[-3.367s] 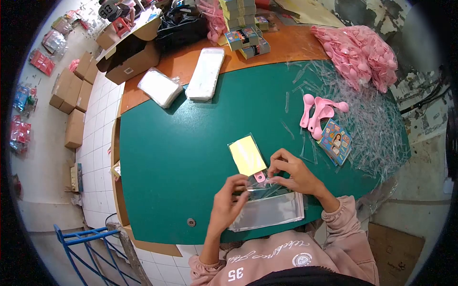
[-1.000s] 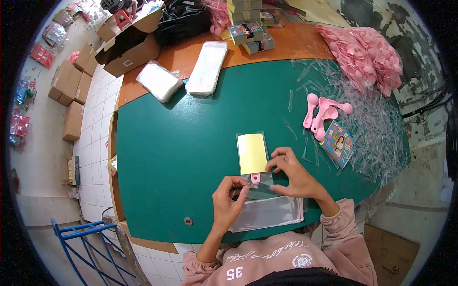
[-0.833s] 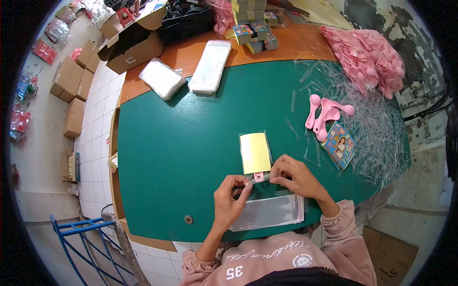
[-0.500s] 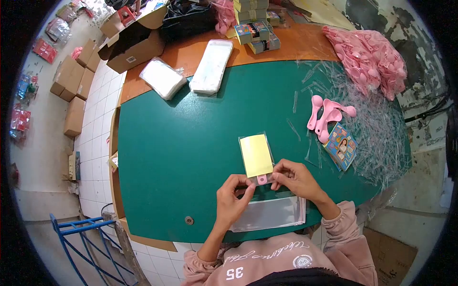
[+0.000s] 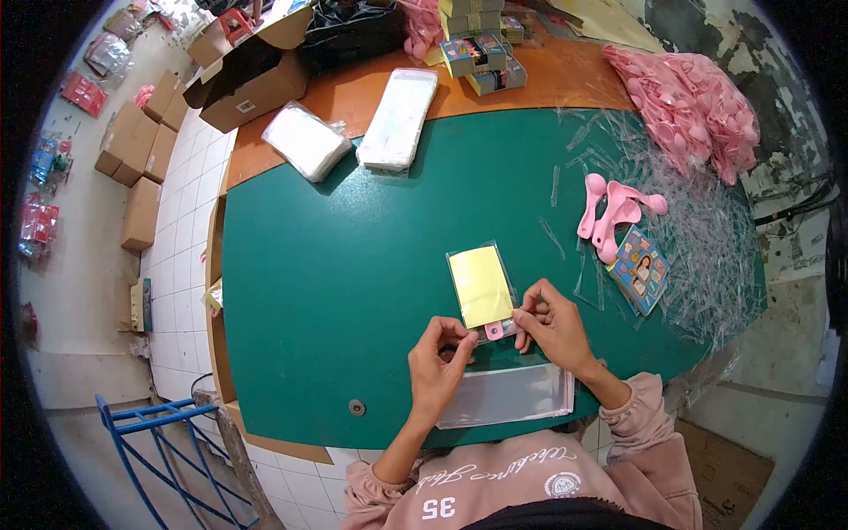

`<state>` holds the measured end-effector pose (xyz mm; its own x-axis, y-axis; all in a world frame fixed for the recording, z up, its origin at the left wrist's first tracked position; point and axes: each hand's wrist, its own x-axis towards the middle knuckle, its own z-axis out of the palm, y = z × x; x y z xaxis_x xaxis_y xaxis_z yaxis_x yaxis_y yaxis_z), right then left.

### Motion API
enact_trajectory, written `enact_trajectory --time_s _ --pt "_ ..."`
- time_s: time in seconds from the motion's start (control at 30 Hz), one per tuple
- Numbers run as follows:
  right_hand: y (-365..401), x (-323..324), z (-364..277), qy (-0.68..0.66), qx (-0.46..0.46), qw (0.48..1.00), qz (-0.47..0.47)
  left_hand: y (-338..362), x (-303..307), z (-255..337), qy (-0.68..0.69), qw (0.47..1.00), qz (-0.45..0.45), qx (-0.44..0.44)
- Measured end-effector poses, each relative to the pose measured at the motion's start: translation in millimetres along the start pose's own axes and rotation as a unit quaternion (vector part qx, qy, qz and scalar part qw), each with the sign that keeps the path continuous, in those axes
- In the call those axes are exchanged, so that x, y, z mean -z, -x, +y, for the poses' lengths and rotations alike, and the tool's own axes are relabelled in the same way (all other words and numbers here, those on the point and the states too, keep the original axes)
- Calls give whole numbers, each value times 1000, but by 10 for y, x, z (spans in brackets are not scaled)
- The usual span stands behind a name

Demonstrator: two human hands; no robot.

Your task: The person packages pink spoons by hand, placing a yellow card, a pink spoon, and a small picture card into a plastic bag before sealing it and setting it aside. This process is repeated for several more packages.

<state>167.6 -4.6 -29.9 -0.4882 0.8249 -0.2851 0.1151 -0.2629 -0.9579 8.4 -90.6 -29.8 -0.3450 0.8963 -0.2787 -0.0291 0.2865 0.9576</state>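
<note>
A clear plastic bag (image 5: 512,288) lies on the green tabletop with a yellow card (image 5: 481,284) inside. The holed end of a pink spoon handle (image 5: 495,329) shows below the card, near the bag's lower edge. My left hand (image 5: 439,360) pinches that edge at its left corner. At the right side of the same edge, the fingers of my right hand (image 5: 552,329) are closed on the plastic. A stack of clear bags (image 5: 508,395) lies between my forearms, close to the table's front edge.
Pink spoons (image 5: 609,216) and a stack of printed cards (image 5: 640,272) lie to the right, beside scattered clear plastic strips (image 5: 707,265). Behind are a bag of pink spoons (image 5: 689,106), two white packs (image 5: 397,119) and bundled cards (image 5: 477,55). A blue metal rack (image 5: 168,424) stands left.
My right hand has shifted slightly at the bag's lower edge, and the spoon handle's end now sits more tilted. My left hand keeps its pinch. The whole view has moved slightly.
</note>
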Motion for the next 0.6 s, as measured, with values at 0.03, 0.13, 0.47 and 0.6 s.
enact_trajectory --time_s 0.03,0.13,0.47,0.6 --pt "1 -4 -3 -3 7 1000 -4 0 9 -6 -10 1000 -11 -5" --pt "10 -7 -23 -3 4 1000 -12 -4 10 8 -9 1000 -12 -11" --pt "45 377 -193 403 191 887 121 50 756 77 -75 994 64 -51" --pt "-129 704 -292 584 217 742 248 -42 1821 -53 -91 951 273 -117"
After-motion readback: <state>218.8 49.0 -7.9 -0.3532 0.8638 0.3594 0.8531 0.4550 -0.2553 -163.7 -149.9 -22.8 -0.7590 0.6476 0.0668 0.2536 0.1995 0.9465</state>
